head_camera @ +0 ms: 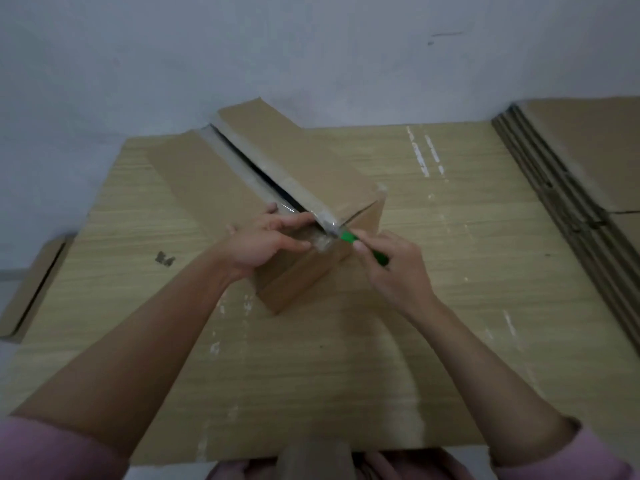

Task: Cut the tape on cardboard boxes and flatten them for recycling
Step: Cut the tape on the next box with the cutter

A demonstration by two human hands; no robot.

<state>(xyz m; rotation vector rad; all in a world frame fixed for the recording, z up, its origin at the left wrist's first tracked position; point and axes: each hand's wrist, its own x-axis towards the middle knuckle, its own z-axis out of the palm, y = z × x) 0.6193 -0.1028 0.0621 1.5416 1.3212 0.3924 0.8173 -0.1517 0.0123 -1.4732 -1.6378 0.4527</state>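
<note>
A brown cardboard box stands on a wooden board, turned diagonally. Clear tape runs along its top seam, which is slit open into a dark gap. My left hand grips the box's near top corner, fingers lying over the tape end. My right hand holds a green-handled cutter, its tip at the near end of the seam where the tape folds over the edge.
A stack of flattened cardboard boxes lies at the right. Another flat piece of cardboard sits at the left edge of the board. A grey wall stands behind. Bits of tape residue mark the board.
</note>
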